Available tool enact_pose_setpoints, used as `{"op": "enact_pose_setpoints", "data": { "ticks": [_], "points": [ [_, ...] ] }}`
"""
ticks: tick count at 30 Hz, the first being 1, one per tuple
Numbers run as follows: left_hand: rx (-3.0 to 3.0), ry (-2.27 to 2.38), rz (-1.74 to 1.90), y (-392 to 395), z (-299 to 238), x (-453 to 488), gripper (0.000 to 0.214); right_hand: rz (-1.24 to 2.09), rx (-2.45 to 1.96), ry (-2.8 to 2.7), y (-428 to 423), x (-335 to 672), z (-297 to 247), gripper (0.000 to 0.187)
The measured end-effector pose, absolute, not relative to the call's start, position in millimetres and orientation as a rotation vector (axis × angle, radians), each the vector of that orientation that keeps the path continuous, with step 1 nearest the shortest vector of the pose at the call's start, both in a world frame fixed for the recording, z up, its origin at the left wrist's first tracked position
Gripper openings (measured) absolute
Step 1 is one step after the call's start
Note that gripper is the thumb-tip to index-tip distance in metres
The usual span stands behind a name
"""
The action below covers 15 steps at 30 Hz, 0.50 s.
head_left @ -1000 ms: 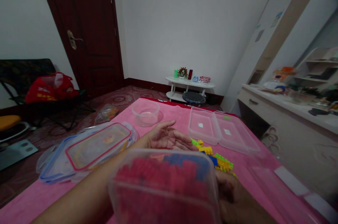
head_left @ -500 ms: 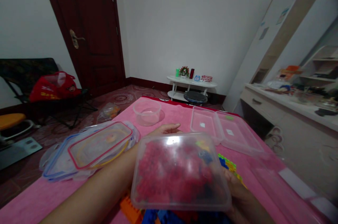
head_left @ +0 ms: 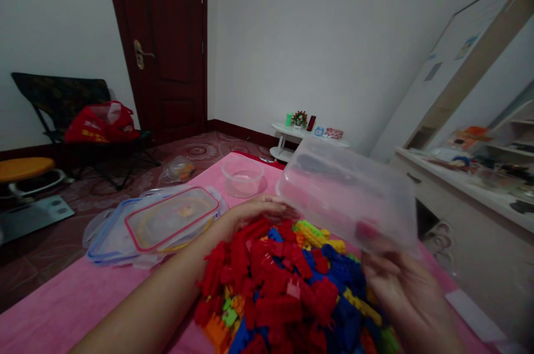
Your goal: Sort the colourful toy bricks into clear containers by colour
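Note:
A large heap of plastic building bricks (head_left: 275,298), mostly red with blue, yellow, orange and green ones, lies on the pink tablecloth (head_left: 45,320). My right hand (head_left: 403,282) grips the rim of a clear plastic container (head_left: 346,193), which is tipped up above the heap's right side. One red patch shows blurred through its wall near my fingers. Behind the heap, my left hand (head_left: 267,207) reaches across with fingers stretched out, close to the red bricks and touching no container. Some of its fingertips are hard to make out.
A round clear tub (head_left: 242,179) stands toward the table's far edge. Stacked container lids (head_left: 167,220), with red, blue and yellow seals, lie at left. A white low table (head_left: 287,130) with small items stands by the wall; a folding chair (head_left: 62,93) holds a red bag (head_left: 102,123).
The container of red bricks has been turned over and lifted to the right by my right hand. Its red bricks now lie on the heap. My view has shifted slightly.

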<state>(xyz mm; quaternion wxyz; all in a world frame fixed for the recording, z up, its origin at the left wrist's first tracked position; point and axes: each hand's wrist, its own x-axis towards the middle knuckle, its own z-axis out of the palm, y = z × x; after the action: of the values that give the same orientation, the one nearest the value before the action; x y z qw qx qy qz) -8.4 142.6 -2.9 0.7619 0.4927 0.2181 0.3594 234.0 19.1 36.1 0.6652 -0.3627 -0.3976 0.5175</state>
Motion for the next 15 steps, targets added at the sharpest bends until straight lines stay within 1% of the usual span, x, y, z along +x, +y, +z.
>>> {"op": "enact_pose_setpoints", "data": {
  "ticks": [3, 6, 11, 13, 15],
  "points": [
    [1.050, 0.516, 0.831, 150, -14, -16, 0.035, 1.050, -0.788, -0.882, 65, 228, 63, 0.025],
    [0.933, 0.540, 0.990, 155, -21, -19, 0.033, 0.883, -0.889, -1.064, 117, 214, 70, 0.027],
    [0.861, 0.588, 1.125, 156, -25, -19, 0.029, 0.343, -1.228, -1.717, 166, 190, 47, 0.014],
    [0.835, 0.624, 1.167, 158, -28, -18, 0.028, 0.225, -1.268, -1.915, 167, 184, 33, 0.009],
    [0.798, 0.641, 1.199, 160, -31, -18, 0.026, 0.193, -1.278, -2.027, 163, 181, 21, 0.008]
  ]
}}
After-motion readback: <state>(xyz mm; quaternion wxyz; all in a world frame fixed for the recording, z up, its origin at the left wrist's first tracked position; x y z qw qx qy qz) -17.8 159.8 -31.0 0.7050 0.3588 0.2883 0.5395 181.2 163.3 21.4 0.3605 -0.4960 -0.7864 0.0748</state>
